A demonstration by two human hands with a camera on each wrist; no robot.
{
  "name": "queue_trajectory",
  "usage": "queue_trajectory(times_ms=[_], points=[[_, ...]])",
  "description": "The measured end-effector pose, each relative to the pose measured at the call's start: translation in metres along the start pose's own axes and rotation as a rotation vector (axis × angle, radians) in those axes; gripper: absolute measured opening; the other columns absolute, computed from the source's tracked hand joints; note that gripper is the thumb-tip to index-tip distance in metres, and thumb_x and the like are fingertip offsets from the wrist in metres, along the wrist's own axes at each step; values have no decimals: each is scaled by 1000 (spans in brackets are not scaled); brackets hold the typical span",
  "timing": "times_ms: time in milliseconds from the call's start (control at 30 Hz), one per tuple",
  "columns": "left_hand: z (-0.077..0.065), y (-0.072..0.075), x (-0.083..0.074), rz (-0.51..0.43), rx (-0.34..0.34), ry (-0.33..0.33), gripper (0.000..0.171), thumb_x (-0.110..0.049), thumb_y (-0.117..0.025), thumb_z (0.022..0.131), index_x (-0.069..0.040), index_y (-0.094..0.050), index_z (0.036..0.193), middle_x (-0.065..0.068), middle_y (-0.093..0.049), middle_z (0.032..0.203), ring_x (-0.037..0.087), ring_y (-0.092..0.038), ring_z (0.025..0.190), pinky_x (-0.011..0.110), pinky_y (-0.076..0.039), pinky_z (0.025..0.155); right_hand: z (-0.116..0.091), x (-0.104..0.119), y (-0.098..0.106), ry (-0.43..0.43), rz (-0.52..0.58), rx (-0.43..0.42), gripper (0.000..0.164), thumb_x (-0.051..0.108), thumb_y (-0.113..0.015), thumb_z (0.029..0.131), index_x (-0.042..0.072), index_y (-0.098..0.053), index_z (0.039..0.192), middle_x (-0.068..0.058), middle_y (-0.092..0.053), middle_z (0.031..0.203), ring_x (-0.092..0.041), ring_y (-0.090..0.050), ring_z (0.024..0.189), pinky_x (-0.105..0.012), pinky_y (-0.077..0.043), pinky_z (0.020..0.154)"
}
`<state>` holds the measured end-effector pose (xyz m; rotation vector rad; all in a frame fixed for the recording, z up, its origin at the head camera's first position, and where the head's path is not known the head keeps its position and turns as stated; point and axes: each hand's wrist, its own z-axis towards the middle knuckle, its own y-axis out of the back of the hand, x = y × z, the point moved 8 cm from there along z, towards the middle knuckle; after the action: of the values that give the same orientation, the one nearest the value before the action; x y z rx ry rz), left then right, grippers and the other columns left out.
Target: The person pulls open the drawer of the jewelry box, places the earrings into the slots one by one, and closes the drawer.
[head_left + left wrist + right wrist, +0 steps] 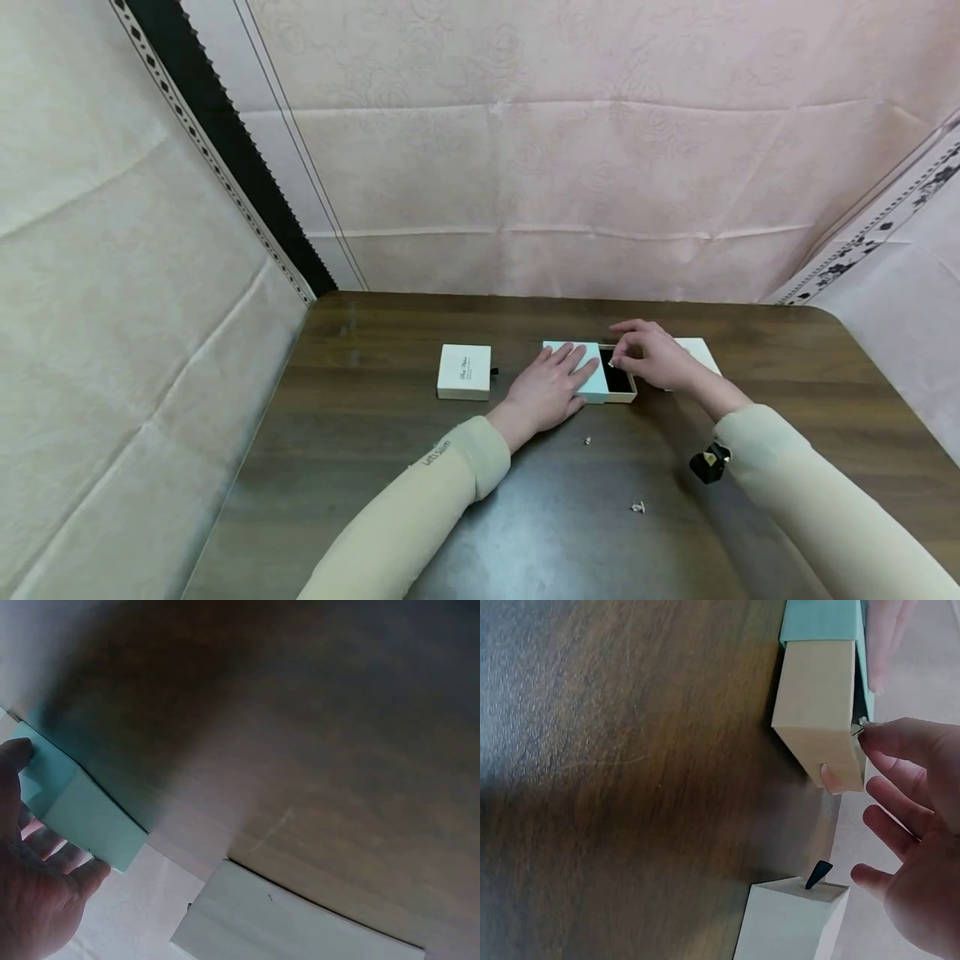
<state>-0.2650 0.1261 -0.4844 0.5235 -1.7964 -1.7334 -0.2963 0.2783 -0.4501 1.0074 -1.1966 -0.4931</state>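
A light blue drawer box (595, 384) lies on the table, its cream tray (814, 686) with a black inside pulled partway out to the right. Spread over the top of the sleeve, my left hand (546, 390) presses it with fairly straight fingers. In the left wrist view its thumb (16, 753) touches the side of the box. My right hand (651, 357) is at the tray's open end, pinching a small silvery earring (861, 726) between thumb and forefinger; its thin pin shows in the right wrist view. The other fingers stay loosely bent, off the tray.
To the left stands a white drawer box (463, 372) with dark lettering and a black tab. Another white box (699, 353) is partly behind my right hand. Two small silvery pieces, one (588, 440) nearer the boxes and one (637, 507) closer, lie on the brown table (360, 467).
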Motion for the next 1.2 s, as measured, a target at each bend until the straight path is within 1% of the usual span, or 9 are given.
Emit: queue_trajectory(times_ms=[200, 433, 633, 733, 900, 1200], points=[[0, 0, 0, -1, 6, 1, 67, -51, -48, 113, -25, -29, 171, 4, -30, 176, 23, -30, 161, 43, -28, 130, 2, 2, -3, 26, -40, 16, 15, 4, -69, 103, 12, -74, 90, -31, -53, 150, -58, -39, 141, -75, -29, 115], [0, -4, -1, 6, 14, 2, 67, -51, -48, 113, -25, -28, 172, 4, -29, 176, 22, -29, 161, 42, -28, 130, 4, 1, -8, 40, -63, 39, 15, 5, -69, 103, 13, -74, 91, -31, -53, 151, -56, -40, 142, -73, -32, 116], [0, -6, -1, 13, 21, 5, 67, -51, -48, 113, -26, -27, 172, 3, -28, 176, 21, -28, 162, 42, -27, 130, 7, 3, -10, 73, -77, 51, 16, 6, -70, 103, 15, -73, 90, -31, -54, 150, -56, -42, 140, -73, -34, 114], [0, -5, -1, 20, 18, 5, 67, -51, -47, 113, -26, -27, 172, 3, -29, 176, 22, -28, 162, 42, -28, 130, 8, 2, -11, 73, -84, 56, 17, 5, -70, 103, 14, -73, 89, -32, -54, 150, -57, -42, 139, -74, -32, 115], [0, -3, -2, 32, 19, 0, 67, -52, -46, 113, -26, -26, 172, 3, -29, 176, 22, -29, 161, 42, -29, 130, 10, 2, -9, 67, -116, 41, 17, 4, -71, 101, 14, -75, 88, -32, -56, 147, -57, -45, 138, -74, -30, 115], [0, -3, -1, 43, 20, 1, 68, -53, -46, 113, -26, -27, 172, 3, -29, 176, 21, -29, 161, 42, -30, 129, 13, 3, -6, 64, -189, 0, 17, 6, -75, 98, 15, -74, 83, -31, -61, 143, -54, -50, 132, -71, -38, 111]])
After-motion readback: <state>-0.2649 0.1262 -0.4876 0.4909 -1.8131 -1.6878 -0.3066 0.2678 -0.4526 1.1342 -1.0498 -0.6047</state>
